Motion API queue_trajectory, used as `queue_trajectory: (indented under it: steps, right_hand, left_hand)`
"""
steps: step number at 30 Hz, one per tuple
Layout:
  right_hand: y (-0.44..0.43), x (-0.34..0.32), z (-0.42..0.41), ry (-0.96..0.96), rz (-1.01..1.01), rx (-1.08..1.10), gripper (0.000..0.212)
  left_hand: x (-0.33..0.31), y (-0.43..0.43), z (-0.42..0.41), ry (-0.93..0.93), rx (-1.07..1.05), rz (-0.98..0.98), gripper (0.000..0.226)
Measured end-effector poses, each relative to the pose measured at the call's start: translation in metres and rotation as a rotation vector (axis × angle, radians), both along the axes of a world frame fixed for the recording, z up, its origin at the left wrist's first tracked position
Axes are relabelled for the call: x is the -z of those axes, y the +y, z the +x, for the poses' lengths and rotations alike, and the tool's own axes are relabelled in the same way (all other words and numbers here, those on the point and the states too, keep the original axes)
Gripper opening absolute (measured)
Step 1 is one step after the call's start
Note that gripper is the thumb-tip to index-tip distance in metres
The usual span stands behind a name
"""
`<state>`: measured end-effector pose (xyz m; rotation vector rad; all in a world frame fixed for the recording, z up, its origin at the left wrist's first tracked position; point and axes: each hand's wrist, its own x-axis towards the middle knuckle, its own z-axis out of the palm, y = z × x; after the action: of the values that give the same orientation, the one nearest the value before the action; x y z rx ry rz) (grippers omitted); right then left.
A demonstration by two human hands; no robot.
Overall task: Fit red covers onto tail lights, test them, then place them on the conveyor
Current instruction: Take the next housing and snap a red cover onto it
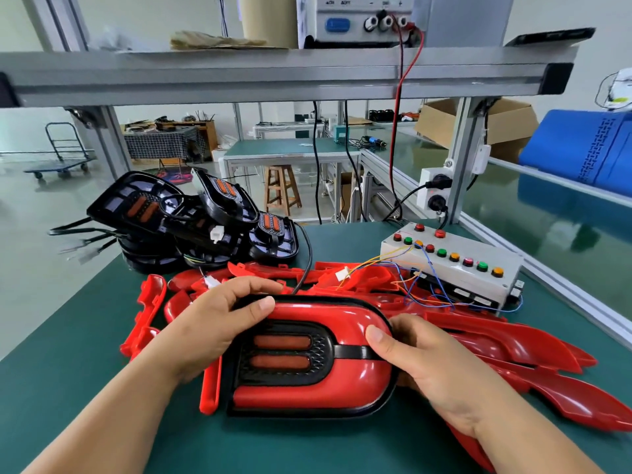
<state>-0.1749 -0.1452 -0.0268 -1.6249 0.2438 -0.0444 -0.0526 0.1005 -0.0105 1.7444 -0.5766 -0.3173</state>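
Lower centre of frame: assembled tail light, glossy red cover seated in a black housing, two orange lens bars inside a black honeycomb panel. Positioned low over the green surface; contact with it not determinable.

On its upper left edge: left hand, grasping, fingers curled over the top rim, thumb flat on the red face. On its right end: right hand, grasping, thumb laid on the black centre strip, fingers tucked underneath and out of sight.

Behind and to the right of the tail light: heap of loose red covers, spread across the surface to the right edge of the frame. Further red pieces at left, beside the left forearm.

Left of centre, at the back of the surface: stack of black uncovered tail lights, orange bars showing, cables trailing off to the left.

Right of centre: white test box with rows of red, green and yellow buttons. Thin coloured wires running from it over the red heap.

Far right: green conveyor belt between aluminium rails, blue plastic crate at upper right, reflected in the belt.

Top of frame: aluminium shelf carrying a power supply, red lead dropping from its terminals.
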Motion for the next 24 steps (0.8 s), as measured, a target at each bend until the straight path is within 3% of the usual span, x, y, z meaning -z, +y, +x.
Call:
queue_trajectory:
  steps: [5,8,11,15,18,22,24]
  right_hand:
    - [0.000,0.002,0.003,-0.027,0.114,-0.070,0.050]
    - [0.000,0.001,0.003,-0.007,0.306,-0.063,0.041]
    - [0.002,0.000,0.003,-0.002,0.405,-0.031,0.039]
    - [0.001,-0.002,0.003,-0.007,0.412,-0.009,0.045]
    - [0.001,-0.002,0.003,-0.025,0.419,0.000,0.043]
    - [0.002,-0.003,0.002,-0.046,0.423,0.017,0.036]
    - [0.002,-0.003,0.002,-0.046,0.428,0.018,0.038]
  left_hand:
    - [0.006,-0.005,-0.001,-0.037,-0.062,-0.029,0.026]
    - [0.006,-0.007,-0.001,0.089,-0.053,-0.125,0.041]
    - [0.004,-0.008,-0.003,0.205,0.025,-0.183,0.062]
    - [0.004,-0.010,-0.003,0.174,-0.008,-0.185,0.067]
    - [0.004,-0.013,-0.005,0.150,-0.025,-0.202,0.063]
    - [0.004,-0.016,-0.007,0.161,-0.031,-0.233,0.039]
    - [0.005,-0.017,-0.008,0.165,-0.040,-0.238,0.042]
